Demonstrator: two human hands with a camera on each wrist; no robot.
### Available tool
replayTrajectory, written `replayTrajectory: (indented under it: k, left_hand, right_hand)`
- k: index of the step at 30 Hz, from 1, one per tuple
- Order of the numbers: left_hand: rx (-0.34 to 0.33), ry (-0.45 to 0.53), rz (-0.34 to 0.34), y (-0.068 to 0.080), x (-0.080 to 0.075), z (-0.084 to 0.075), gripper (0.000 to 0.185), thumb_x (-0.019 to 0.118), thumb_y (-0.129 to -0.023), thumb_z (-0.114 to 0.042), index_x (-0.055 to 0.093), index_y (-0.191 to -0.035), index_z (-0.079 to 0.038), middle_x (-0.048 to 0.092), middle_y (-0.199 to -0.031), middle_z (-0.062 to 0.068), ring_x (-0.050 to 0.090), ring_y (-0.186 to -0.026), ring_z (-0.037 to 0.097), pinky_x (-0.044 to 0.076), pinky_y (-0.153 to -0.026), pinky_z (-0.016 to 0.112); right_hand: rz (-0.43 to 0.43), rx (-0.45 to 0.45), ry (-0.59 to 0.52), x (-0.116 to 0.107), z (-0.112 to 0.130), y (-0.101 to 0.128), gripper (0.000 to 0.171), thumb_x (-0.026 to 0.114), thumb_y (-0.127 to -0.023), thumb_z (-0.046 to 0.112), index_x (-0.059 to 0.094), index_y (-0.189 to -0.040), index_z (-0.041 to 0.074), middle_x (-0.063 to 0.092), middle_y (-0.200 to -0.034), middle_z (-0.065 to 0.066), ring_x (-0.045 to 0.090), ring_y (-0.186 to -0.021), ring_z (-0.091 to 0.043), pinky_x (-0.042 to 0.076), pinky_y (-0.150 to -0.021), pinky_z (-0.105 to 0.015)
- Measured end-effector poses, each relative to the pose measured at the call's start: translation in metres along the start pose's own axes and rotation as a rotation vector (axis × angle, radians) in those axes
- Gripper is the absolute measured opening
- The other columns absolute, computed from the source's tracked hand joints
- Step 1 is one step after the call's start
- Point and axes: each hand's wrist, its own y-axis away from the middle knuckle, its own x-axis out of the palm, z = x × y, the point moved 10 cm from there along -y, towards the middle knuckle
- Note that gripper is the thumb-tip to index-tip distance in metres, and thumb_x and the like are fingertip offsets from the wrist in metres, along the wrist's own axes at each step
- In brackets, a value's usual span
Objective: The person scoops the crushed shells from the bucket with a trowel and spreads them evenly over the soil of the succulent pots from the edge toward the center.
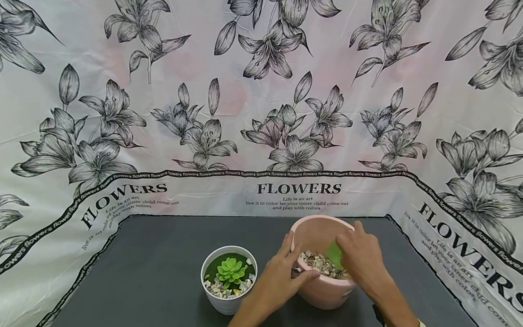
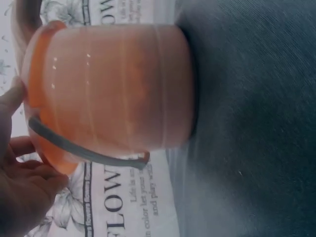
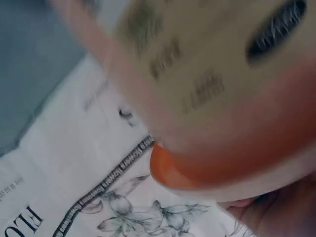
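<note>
A pink bucket (image 1: 324,297) with small mixed pebbles (image 1: 320,263) inside stands on the dark table. My left hand (image 1: 275,279) grips its rim at the left side, thumb and fingers spread around it. Reaching over the opening, my right hand (image 1: 361,259) holds a flat light-green piece (image 1: 334,253) down against the pebbles; its lower end and exact kind are hidden. In the left wrist view the bucket's grey handle (image 2: 84,148) hangs along its side. The right wrist view shows a pale label (image 3: 197,64) on the bucket's wall, with part of my right hand at the rim.
Left of the bucket stands a white pot (image 1: 224,305) with a green succulent (image 1: 231,271) and pale stones around it, close to my left forearm. A white cloth (image 1: 220,193) printed with flowers and lettering hangs behind and borders the grey tabletop (image 1: 135,272).
</note>
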Motion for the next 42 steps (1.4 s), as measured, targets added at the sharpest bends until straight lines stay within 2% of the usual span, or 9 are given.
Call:
replayTrajectory:
  k: [4,6,13,17,20,22,27,33,42]
  left_hand:
    - [0.02,-0.004,-0.003,0.002,-0.002,0.001,0.079,0.063,-0.096,-0.062,0.05,-0.157,-0.013,0.026,-0.173,0.017,0.055,-0.14,0.046,0.055,-0.108,0.056]
    - [0.03,-0.019,-0.01,0.003,-0.003,0.001,0.078,0.064,-0.096,-0.061,0.051,-0.156,-0.013,0.028,-0.172,0.017,0.056,-0.139,0.047,0.056,-0.106,0.055]
    - [0.057,-0.01,-0.026,0.003,-0.002,-0.002,0.076,0.067,-0.096,-0.058,0.052,-0.155,-0.013,0.031,-0.171,0.017,0.055,-0.14,0.045,0.056,-0.107,0.056]
    - [0.072,0.013,0.01,-0.001,0.002,-0.003,0.076,0.065,-0.097,-0.058,0.051,-0.156,-0.012,0.029,-0.172,0.018,0.053,-0.143,0.044,0.055,-0.108,0.055]
    - [0.063,0.022,0.016,-0.001,0.002,0.0,0.076,0.064,-0.097,-0.059,0.05,-0.156,-0.013,0.029,-0.172,0.018,0.05,-0.145,0.045,0.054,-0.109,0.057]
    - [0.05,0.016,0.011,0.0,0.002,0.003,0.077,0.064,-0.096,-0.059,0.05,-0.156,-0.014,0.03,-0.172,0.017,0.052,-0.144,0.044,0.055,-0.108,0.056]
    - [0.059,0.022,-0.033,0.0,-0.002,0.003,0.078,0.065,-0.095,-0.058,0.049,-0.157,-0.013,0.032,-0.17,0.019,0.061,-0.137,0.036,0.059,-0.103,0.049]
    - [0.04,0.053,-0.089,-0.004,-0.007,0.001,0.083,0.067,-0.093,-0.059,0.045,-0.159,-0.013,0.032,-0.17,0.016,0.053,-0.144,0.034,0.056,-0.108,0.048]
    - [0.016,0.024,-0.149,-0.001,-0.008,0.007,0.09,0.074,-0.086,-0.058,0.048,-0.157,-0.008,0.044,-0.164,0.015,0.056,-0.141,0.035,0.055,-0.11,0.048]
  right_hand:
    - [0.0,0.041,-0.03,0.005,-0.003,0.001,0.047,0.081,-0.065,-0.003,0.04,-0.057,0.018,0.044,-0.055,-0.003,0.044,-0.067,-0.028,0.037,-0.068,-0.047]
    - [0.026,0.079,-0.048,0.009,-0.007,0.0,0.047,0.08,-0.067,-0.002,0.039,-0.056,0.019,0.042,-0.054,-0.001,0.043,-0.066,-0.027,0.031,-0.073,-0.047]
    - [0.058,0.232,-0.205,0.014,-0.022,0.0,0.043,0.056,-0.072,-0.007,0.032,-0.051,0.02,0.028,-0.054,0.004,0.036,-0.058,-0.02,0.023,-0.071,-0.044]
    - [0.054,0.27,-0.301,0.013,-0.031,0.002,0.046,0.055,-0.072,-0.008,0.03,-0.049,0.022,0.019,-0.053,0.008,0.025,-0.056,-0.015,0.017,-0.071,-0.044]
    - [0.083,0.267,-0.348,0.015,-0.035,0.002,0.042,0.058,-0.074,-0.005,0.04,-0.047,0.021,0.024,-0.051,0.009,0.024,-0.056,-0.013,0.019,-0.066,-0.041]
    - [0.142,0.279,-0.4,0.02,-0.037,0.002,0.033,0.061,-0.075,-0.002,0.054,-0.051,0.019,0.038,-0.051,0.009,0.033,-0.054,-0.012,0.025,-0.061,-0.037]
    - [0.314,0.384,-0.541,0.028,-0.046,0.006,0.011,0.07,-0.087,0.012,0.08,-0.081,0.011,0.072,-0.077,-0.003,0.06,-0.066,-0.018,0.043,-0.056,-0.034]
    - [0.315,0.405,-0.584,0.019,-0.054,0.009,0.013,0.073,-0.093,0.017,0.083,-0.093,0.011,0.079,-0.094,-0.01,0.07,-0.08,-0.025,0.047,-0.058,-0.036]
    - [0.315,0.42,-0.654,0.015,-0.068,0.017,0.015,0.074,-0.095,0.018,0.083,-0.1,0.007,0.082,-0.097,-0.013,0.073,-0.09,-0.031,0.05,-0.067,-0.036]
